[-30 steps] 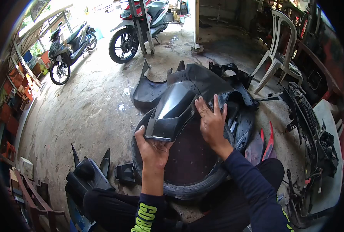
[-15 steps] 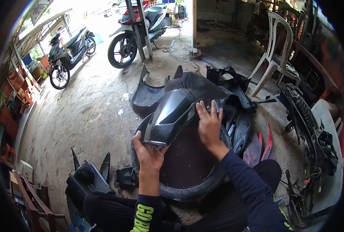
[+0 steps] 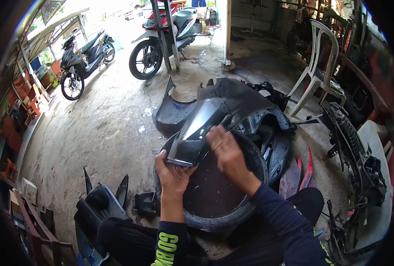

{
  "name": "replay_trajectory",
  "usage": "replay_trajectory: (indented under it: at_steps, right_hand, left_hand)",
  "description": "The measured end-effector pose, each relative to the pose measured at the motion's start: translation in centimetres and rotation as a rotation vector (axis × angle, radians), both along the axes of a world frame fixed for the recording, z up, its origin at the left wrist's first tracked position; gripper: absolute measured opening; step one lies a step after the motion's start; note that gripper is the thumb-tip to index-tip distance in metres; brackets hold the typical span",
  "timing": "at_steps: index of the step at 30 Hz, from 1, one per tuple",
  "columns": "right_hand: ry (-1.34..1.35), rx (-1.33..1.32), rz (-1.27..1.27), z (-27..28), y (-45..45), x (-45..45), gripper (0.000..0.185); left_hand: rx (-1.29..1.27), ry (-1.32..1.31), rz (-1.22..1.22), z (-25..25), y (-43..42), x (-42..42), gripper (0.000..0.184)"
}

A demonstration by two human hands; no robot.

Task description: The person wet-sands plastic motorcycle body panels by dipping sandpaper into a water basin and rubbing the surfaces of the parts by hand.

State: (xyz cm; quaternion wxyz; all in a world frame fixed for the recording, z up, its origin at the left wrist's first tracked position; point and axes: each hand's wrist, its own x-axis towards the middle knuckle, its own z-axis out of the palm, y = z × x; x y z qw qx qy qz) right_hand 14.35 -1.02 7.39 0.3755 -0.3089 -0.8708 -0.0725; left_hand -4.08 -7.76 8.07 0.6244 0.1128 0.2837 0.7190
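A glossy dark grey motorcycle fairing panel (image 3: pixel 196 122), dotted with water drops, lies tilted over a tire (image 3: pixel 214 223). My left hand (image 3: pixel 174 176) grips its near end, the thumb along the left edge and the fingers underneath. Stretched fingers of my right hand (image 3: pixel 227 153) are at the panel's right edge, slightly blurred; I cannot make out anything under them. Inside the tire is a dark, wet-looking round surface (image 3: pixel 214 188). Another curved dark panel (image 3: pixel 168 116) rests on the floor just beyond.
More black body parts (image 3: pixel 279 155) are piled right of the tire, with red-edged pieces (image 3: pixel 307 166) nearby. A dark plastic part (image 3: pixel 101 201) lies by my left knee. A plastic chair (image 3: pixel 319 66) and a long black frame part (image 3: pixel 352 146) stand right. Two scooters (image 3: pixel 146 60) are parked behind.
My right hand has slid left and toward me along the panel's right edge, its fingers closer together. The panel's far end has tilted a little; my left hand keeps its hold.
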Motion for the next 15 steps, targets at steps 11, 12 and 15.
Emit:
replay_trajectory:
  at_steps: [11, 12, 15]
  right_hand:
    - [-0.027, -0.03, 0.199, -1.0, -3.4, -1.9, 0.044]
    - [-0.059, -0.016, 0.198, -0.7, -3.2, -1.8, 0.043]
    - [-0.086, 0.017, 0.221, 0.7, -3.2, -1.3, 0.043]
  left_hand:
    - [0.032, -0.044, -0.059, -1.0, -0.4, 2.3, 0.033]
    - [0.015, -0.089, -0.047, -0.8, -0.4, 2.6, 0.031]
    - [0.101, -0.095, 0.0, -0.5, -0.8, 3.0, 0.034]
